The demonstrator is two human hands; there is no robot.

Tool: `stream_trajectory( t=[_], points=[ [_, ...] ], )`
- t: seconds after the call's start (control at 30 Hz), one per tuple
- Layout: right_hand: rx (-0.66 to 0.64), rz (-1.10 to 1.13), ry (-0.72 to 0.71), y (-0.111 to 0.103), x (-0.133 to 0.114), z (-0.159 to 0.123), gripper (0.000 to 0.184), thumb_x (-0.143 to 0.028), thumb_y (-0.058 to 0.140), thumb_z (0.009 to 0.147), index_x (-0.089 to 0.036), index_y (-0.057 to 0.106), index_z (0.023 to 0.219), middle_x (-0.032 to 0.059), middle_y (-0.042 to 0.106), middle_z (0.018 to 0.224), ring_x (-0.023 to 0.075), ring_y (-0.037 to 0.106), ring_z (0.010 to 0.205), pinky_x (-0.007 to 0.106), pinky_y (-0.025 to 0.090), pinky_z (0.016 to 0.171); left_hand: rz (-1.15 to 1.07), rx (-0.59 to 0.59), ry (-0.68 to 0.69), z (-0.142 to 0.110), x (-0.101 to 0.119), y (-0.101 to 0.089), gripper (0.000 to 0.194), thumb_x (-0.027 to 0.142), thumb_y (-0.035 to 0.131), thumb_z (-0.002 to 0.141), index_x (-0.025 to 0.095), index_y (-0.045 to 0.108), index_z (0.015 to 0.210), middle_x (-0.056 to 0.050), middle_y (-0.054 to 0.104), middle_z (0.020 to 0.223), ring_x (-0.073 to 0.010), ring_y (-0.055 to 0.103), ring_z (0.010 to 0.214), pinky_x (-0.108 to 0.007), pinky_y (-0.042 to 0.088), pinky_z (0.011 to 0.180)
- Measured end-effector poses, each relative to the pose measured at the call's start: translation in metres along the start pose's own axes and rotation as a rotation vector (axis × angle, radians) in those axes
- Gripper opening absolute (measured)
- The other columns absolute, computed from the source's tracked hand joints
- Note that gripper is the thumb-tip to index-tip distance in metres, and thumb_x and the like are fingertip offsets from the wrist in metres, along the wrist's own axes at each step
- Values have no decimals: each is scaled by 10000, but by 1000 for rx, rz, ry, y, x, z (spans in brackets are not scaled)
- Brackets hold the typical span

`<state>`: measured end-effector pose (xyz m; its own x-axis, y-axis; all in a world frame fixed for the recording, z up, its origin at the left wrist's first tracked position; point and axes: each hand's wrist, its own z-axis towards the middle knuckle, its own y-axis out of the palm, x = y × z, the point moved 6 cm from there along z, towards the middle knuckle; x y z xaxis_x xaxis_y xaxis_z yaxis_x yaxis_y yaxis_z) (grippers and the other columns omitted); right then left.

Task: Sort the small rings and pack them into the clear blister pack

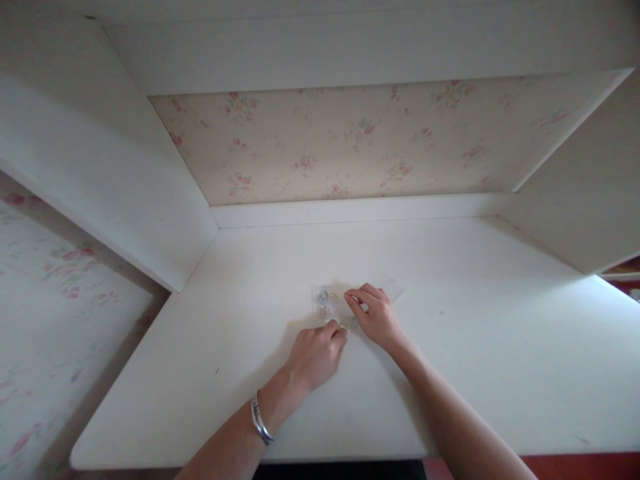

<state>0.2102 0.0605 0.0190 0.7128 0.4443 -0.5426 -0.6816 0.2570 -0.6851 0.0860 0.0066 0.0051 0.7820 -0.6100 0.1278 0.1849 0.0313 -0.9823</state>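
On the white desk lies a small clear plastic case, partly covered by my hands. A dark, bluish-grey small item and a pale pinkish one show at its left side. My left hand is closed at the near edge of the case, a tiny yellowish piece at its fingertips; its kind is too small to tell. Above the case's right part, my right hand pinches with thumb and forefinger, and what is between them cannot be made out. A clear plastic sheet or bag lies behind the right hand.
The white desk top is bounded by a left side panel, a right side panel and a low back ledge. Above hangs a white shelf front. A small dark speck lies left of my hands.
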Motion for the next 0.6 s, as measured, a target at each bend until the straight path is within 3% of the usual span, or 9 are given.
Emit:
stream_trajectory(
  t=[0.17, 0.33, 0.6],
  points=[
    [17, -42, -26, 8, -6, 11, 224, -303, 473, 913, -213, 678, 896, 27, 624, 781, 140, 564, 763, 282, 349, 742, -6, -47, -12, 2, 1, 4, 269, 234, 310, 940, 211, 575, 908, -29, 608, 862, -178, 615, 681, -283, 479, 533],
    [-53, -112, -36, 17, -3, 13, 208, -285, 493, 900, -230, 688, 853, 18, 622, 760, 138, 557, 737, 281, 336, 726, -41, -63, -27, 0, -1, 5, 281, 235, 296, 944, 233, 575, 973, -26, 605, 872, -179, 620, 715, -287, 492, 563],
    [45, -31, 26, -3, 10, 5, 198, -302, 503, 891, -228, 687, 877, 4, 616, 736, 129, 561, 714, 278, 356, 729, -77, -85, -42, 0, -5, 9, 248, 207, 330, 934, 227, 572, 981, -20, 598, 926, -171, 620, 726, -279, 500, 583]
  ],
)
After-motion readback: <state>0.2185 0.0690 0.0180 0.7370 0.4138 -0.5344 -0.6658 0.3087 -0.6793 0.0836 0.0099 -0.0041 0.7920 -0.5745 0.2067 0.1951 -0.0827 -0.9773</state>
